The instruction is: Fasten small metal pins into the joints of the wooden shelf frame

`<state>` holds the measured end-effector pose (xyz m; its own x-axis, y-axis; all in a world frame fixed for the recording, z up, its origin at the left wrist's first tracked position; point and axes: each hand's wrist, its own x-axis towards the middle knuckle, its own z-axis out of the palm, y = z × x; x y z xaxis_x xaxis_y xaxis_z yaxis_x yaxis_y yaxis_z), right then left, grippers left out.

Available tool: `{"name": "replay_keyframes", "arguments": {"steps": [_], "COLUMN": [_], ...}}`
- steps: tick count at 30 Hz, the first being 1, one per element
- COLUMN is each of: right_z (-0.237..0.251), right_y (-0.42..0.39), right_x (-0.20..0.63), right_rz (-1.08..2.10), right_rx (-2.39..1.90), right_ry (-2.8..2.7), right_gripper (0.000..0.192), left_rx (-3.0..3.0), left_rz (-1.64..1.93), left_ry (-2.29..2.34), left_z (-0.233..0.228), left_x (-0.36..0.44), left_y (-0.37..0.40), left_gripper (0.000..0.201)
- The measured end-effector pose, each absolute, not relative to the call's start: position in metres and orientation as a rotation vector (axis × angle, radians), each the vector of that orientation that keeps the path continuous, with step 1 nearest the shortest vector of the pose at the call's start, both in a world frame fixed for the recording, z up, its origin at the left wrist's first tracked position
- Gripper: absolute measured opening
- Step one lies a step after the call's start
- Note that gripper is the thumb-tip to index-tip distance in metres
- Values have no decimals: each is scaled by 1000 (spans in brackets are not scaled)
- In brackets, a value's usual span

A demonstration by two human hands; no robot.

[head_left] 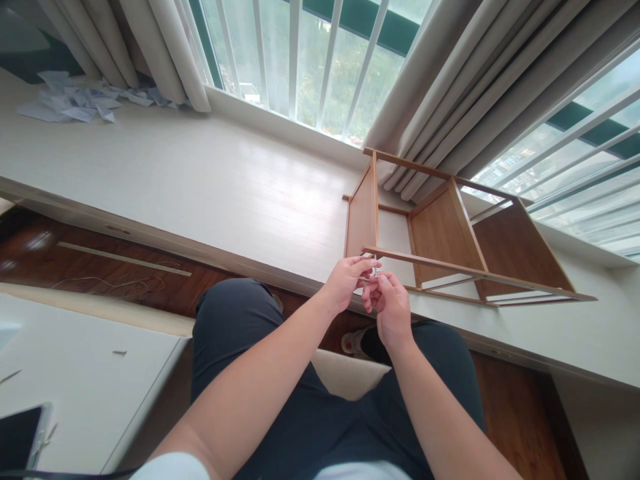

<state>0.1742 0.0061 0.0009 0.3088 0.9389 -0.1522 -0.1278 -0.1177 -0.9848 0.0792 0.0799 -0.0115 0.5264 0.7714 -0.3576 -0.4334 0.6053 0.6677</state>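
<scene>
A brown wooden shelf frame [440, 230] lies on its side on the pale window ledge, its boards set between long rails. At the near left end of its front rail [425, 259], my two hands meet. A thin, silvery metal piece [376, 268] stands upright between my fingertips; it is too small to tell whether it is a screw or a key. My left hand [346, 283] pinches it near the top, close to the rail end. From below, my right hand [391, 303] closes its thumb and fingers on the lower end. The curled fingers partly hide it.
Crumpled white papers [75, 100] lie at the ledge's far left. Beige curtains [450, 87] hang behind the shelf frame. At lower left, a white table [125, 393] bears a dark-screened device [23, 433] and small scraps. A pale strip [125, 259] lies on the wooden floor.
</scene>
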Motion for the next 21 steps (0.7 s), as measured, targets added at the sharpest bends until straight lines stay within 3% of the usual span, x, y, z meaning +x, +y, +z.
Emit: {"name": "replay_keyframes", "arguments": {"steps": [21], "right_z": [-5], "right_y": [5], "right_x": [175], "right_rz": [720], "right_rx": [-1634], "right_ry": [-1048], "right_gripper": [39], "left_rx": [515], "left_rz": [812], "left_ry": [662], "left_z": [-12], "left_x": [81], "left_y": [80], "left_gripper": [34]}}
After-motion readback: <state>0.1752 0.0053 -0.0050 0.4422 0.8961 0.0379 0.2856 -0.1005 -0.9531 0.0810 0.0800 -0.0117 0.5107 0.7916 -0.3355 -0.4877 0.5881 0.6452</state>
